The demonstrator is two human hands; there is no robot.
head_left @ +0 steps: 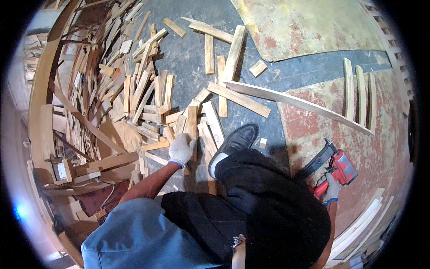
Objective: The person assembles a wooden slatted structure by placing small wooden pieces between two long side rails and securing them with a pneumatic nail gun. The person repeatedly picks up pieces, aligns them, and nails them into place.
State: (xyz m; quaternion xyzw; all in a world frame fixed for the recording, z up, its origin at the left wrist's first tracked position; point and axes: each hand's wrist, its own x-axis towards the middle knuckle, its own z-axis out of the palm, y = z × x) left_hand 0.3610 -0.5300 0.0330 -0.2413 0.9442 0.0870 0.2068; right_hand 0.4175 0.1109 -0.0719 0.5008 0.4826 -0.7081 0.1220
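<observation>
My left hand (181, 150), in a white knit glove with a blue cuff, reaches into a heap of short wood pieces. Its thumb and fingers close around a brownish wood block (191, 121); the undersides of the fingers are hidden. On the right, my gloved right hand (330, 186) grips the handle of a red and black nail gun (344, 167). The gun's nose points up and away from me, above the worn red board. Close to my left hand lie a pale wood block (213, 121) and several other offcuts.
A long thin wood strip (295, 98) crosses from the dark floor onto the red-stained board (309, 121). Three slats (360, 94) lie at the right. Scrap wood (92, 76) piles up on the left behind a timber frame (42, 85). My black shoe (239, 139) is beside the offcuts.
</observation>
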